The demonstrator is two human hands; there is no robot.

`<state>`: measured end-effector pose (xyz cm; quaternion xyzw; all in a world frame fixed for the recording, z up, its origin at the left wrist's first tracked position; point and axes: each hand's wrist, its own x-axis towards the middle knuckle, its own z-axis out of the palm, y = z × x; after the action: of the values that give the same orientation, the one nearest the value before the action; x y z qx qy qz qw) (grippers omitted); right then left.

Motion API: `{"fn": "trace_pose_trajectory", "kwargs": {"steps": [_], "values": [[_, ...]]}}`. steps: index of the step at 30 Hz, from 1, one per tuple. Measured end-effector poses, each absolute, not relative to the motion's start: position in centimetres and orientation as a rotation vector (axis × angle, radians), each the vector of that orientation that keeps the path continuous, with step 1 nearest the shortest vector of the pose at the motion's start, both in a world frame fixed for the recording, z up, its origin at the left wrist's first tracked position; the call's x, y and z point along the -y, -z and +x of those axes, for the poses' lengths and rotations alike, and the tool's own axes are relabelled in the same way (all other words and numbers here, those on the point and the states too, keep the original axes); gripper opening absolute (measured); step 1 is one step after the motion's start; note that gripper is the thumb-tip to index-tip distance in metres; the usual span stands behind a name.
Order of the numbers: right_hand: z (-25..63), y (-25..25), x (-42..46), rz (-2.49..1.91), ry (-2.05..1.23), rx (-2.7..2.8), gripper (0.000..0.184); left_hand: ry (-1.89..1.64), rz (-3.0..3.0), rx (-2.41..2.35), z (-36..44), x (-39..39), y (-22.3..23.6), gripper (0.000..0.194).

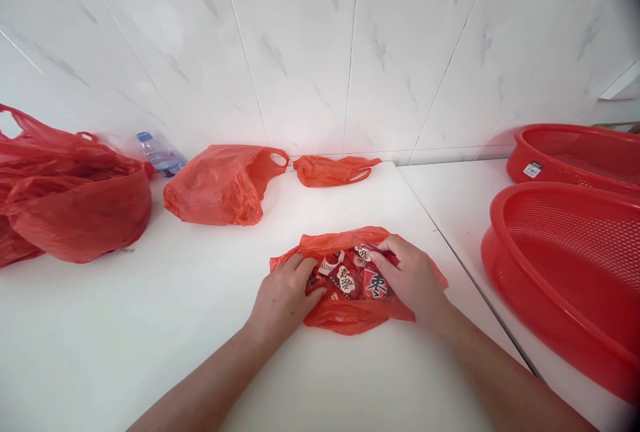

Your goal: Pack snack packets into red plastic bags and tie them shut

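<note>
An opened red plastic bag (350, 324) lies on the white table in front of me, with several red candy packets (345, 280) inside it. My right hand (410, 275) reaches over the bag's right side and pinches a dark red wrapped candy (367, 253) between thumb and fingers. At the left side, my left hand (286, 291) has its fingers curled into the bag. A small red wrapped candy (313, 281) shows between its thumb and index finger. The other fingertips of the left hand are partly hidden by the bag.
Behind the bag lie a filled red bag (215, 185) and a small crumpled red bag (333, 171). Large red bags (85, 209) and a plastic bottle (159, 155) stand at left. Two red perforated baskets (505, 265) are at right, past a table seam. A tiled wall (300, 52) closes the back.
</note>
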<state>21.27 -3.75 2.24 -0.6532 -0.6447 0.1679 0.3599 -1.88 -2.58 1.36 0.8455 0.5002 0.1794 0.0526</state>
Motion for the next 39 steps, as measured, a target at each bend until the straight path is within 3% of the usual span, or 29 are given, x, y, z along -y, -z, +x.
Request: {"fn": "trace_pose_trajectory", "kwargs": {"steps": [2, 8, 16, 21, 24, 27, 34, 39], "values": [[21.3, -2.1, 3.8, -1.690, -0.478, 1.629, 0.020, -0.564, 2.580, -1.494, -1.9, 2.6, -1.3, 0.019], [21.4, -1.7, 3.6, -1.555, -0.433, 1.575, 0.012, -0.865, 2.683, -1.460, -1.9, 2.6, -1.2, 0.048], [21.5, -1.8, 3.6, -1.457, -0.381, 1.614, 0.012, -1.051, 2.814, -1.129, -2.1, 2.2, -1.0, 0.025], [20.8, -2.2, 3.9, -1.499, -0.444, 1.581, 0.016, -0.961, 2.904, -0.789, -1.8, 2.7, -1.2, 0.016], [20.6, -2.1, 3.8, -1.541, -0.422, 1.601, 0.026, -0.824, 2.962, -0.658, -1.7, 3.3, -1.1, 0.021], [20.7, -2.2, 3.8, -1.532, -0.388, 1.630, 0.017, -0.736, 2.990, -0.621, -1.6, 3.6, -0.9, 0.024], [21.8, -3.2, 4.0, -1.639, -0.443, 1.713, 0.026, -0.579, 2.865, -1.032, -1.7, 3.1, -1.0, 0.013], [22.2, -3.1, 4.0, -1.700, -0.500, 1.731, 0.033, -0.373, 2.651, -1.269, -1.6, 2.8, -1.4, 0.021]]}}
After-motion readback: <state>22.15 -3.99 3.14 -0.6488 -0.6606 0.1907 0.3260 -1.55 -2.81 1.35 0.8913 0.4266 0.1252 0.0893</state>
